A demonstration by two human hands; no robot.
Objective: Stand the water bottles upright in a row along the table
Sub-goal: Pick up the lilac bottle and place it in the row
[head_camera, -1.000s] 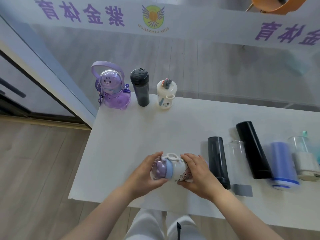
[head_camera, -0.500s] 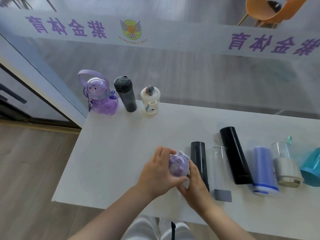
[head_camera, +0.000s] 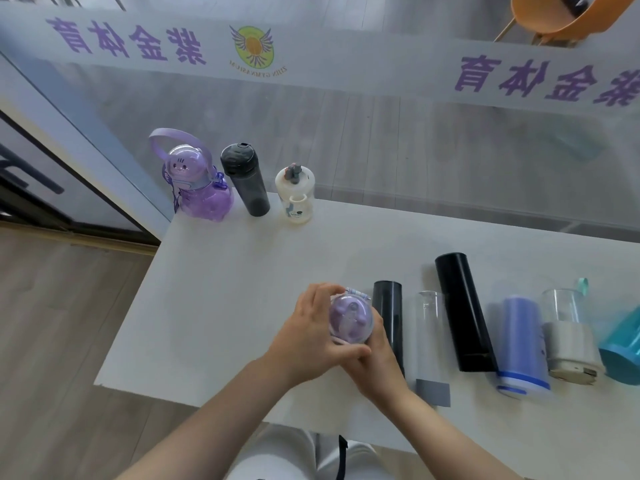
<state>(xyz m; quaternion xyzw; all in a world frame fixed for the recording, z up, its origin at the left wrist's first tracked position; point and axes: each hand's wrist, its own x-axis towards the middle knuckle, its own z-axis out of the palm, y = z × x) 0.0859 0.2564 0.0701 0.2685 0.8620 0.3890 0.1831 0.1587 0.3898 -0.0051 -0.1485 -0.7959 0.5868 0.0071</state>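
A small bottle with a purple domed lid (head_camera: 350,320) stands on end near the front of the white table (head_camera: 221,292). My left hand (head_camera: 308,336) grips it from the left and my right hand (head_camera: 375,358) holds it low on the right; its body is hidden. Three bottles stand upright along the far left edge: a purple cartoon bottle (head_camera: 197,181), a dark grey bottle (head_camera: 247,180) and a white bottle (head_camera: 296,194). Lying flat to the right are a smoky dark bottle (head_camera: 389,313), a clear bottle (head_camera: 431,337), a black flask (head_camera: 464,310), a blue bottle (head_camera: 521,344), a clear-and-grey bottle (head_camera: 568,334) and a teal one (head_camera: 623,351).
A glass wall with purple lettering (head_camera: 311,64) runs just behind the table's far edge. Wooden floor (head_camera: 62,341) lies to the left of the table. An orange chair (head_camera: 557,15) stands beyond the glass at the top right.
The bottle in my hands has turned from lying on its side to standing on end, lid up. The camera view has shifted.
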